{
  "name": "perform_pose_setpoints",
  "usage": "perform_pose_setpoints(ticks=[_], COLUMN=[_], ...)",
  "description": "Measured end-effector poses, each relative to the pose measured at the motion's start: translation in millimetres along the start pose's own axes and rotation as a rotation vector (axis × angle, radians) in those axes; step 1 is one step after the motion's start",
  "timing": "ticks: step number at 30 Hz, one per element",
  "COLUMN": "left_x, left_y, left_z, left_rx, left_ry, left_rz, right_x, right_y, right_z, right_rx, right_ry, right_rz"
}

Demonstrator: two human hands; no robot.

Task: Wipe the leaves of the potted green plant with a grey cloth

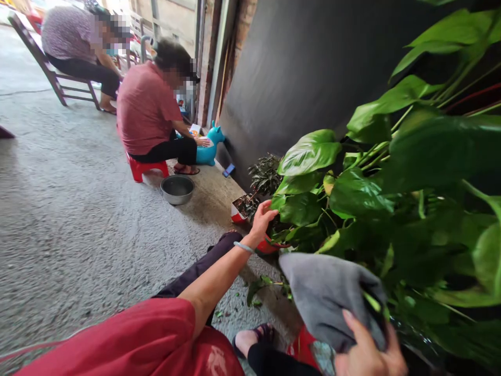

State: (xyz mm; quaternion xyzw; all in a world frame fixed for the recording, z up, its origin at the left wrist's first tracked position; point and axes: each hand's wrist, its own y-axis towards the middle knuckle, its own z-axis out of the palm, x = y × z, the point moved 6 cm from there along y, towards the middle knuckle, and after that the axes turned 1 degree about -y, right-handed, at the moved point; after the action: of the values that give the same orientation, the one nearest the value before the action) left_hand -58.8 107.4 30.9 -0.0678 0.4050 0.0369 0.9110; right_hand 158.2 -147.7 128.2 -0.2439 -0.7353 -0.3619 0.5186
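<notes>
A grey cloth [332, 292] hangs from my right hand [368, 347], whose thumb and fingers are closed on it at the lower right. The cloth is slightly smeared by motion. My left hand [263, 222], with a pale bangle [243, 246] on the wrist, reaches to the outer leaves of a large green potted plant [356, 198]. Thumb and fingertips meet at the edge of a leaf [278, 202], which they appear to pinch. Wide glossy leaves fill the right side of the view.
Torn leaves [258, 290] lie on the concrete floor [78, 235] by my sandalled foot [250, 342]. A smaller plant [266, 175] stands beyond my left hand. One person [146, 112] sits on a red stool [146, 168] near a metal basin [177, 189]; another [70, 34] sits farther back.
</notes>
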Motion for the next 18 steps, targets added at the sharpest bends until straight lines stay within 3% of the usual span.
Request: perform_pose_setpoints(ticks=[4,7,10,12,15,18], left_x=[-5.3,10.7,30.3,39.2,43.2,43.8], left_y=[5.7,9.4,15.8,18.3,17.9,13.8], left_z=[53.4,78.4,78.2,72.4,67.9,68.7], left_rx=[0.261,0.316,0.235,0.203,0.21,0.208], left_ry=[-0.02,0.029,0.09,0.131,0.138,0.125], left_rz=[-0.105,-0.179,-0.252,-0.295,-0.296,-0.299], right_x=[40.2,30.1,10.8,19.5,61.1,85.6], right_y=[21.0,35.7,29.5,17.5,6.2,12.1], right_z=[20.6,55.7,63.7,47.7,19.5,20.0], right_rx=[-0.268,-0.172,-0.021,-0.077,-0.279,-0.359], right_ry=[0.106,-0.031,-0.034,0.061,0.089,0.039], right_rz=[-0.128,-0.114,0.067,0.102,-0.087,-0.328])
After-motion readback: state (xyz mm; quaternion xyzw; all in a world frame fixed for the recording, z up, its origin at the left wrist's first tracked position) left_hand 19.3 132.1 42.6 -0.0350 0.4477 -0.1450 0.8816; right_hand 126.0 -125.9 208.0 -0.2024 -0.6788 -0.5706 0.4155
